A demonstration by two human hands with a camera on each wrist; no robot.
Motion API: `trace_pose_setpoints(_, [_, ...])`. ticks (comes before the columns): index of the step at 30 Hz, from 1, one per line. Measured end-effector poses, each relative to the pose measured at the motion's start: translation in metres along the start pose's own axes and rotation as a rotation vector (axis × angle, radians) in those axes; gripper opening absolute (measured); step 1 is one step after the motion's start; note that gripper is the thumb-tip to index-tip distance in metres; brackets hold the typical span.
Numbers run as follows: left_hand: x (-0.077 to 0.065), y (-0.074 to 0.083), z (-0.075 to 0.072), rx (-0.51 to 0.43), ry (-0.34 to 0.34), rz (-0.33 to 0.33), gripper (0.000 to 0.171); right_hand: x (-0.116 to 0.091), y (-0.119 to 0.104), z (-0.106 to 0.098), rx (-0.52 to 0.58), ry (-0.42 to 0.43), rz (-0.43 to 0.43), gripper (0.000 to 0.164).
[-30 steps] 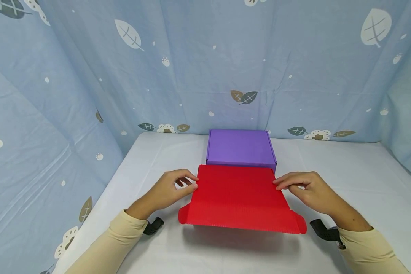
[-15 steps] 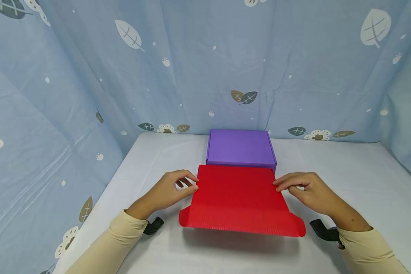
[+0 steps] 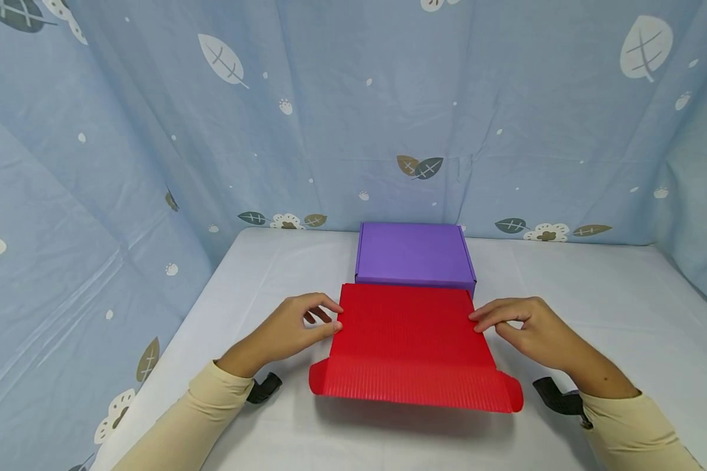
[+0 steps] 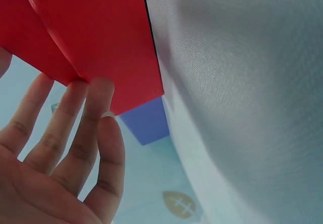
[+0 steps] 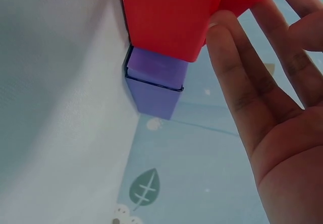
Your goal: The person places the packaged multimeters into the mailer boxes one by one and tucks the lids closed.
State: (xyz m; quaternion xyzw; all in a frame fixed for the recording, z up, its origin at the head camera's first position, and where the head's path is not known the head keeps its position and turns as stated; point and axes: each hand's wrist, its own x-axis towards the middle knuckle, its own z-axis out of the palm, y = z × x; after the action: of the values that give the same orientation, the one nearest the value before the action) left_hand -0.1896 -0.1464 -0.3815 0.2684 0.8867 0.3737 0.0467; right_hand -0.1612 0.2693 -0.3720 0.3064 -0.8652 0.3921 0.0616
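Note:
A red cardboard box (image 3: pixel 412 327) sits at the middle of the table. Its lid panel slopes toward me, and the ribbed front flap (image 3: pixel 418 384) with small ears at both ends hangs over the front. My left hand (image 3: pixel 297 327) touches the left edge with its fingertips and thumb, which stand apart. At the right edge, the fingertips of my right hand (image 3: pixel 524 327) rest on the lid's side. In the left wrist view the left fingers (image 4: pixel 83 138) reach along the box's red side wall (image 4: pixel 106 37). The right fingers (image 5: pixel 232 62) touch the red side in the right wrist view. The box's inside is hidden.
Directly behind the red box lies a closed purple box (image 3: pixel 415 255). A white cloth (image 3: pixel 595 294) covers the table. Blue patterned curtains (image 3: pixel 353 118) hang behind and to the sides. Black wrist mounts (image 3: pixel 265 388) sit by the sleeves.
The red lid's front flap has tipped slightly lower and nearer to me. Both hands stay at the sides, shifting only a little.

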Motion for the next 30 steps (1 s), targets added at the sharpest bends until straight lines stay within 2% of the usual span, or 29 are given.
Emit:
trace_pose_setpoints(9, [-0.001,-0.0005,0.0006,0.013,-0.012,0.009,0.025,-0.0005,0.0022,0.0009,0.007,-0.042,0.005,0.044])
trace_pose_setpoints(21, [0.0,-0.0033,0.0029,0.044,0.004,0.071,0.028,-0.001,0.0024,0.0013,-0.009,-0.089,0.021,0.043])
trace_pose_setpoints(30, [0.0009,-0.0066,0.0062,0.045,0.015,0.08,0.028,-0.0003,-0.0018,-0.0009,-0.081,-0.147,0.053,0.039])
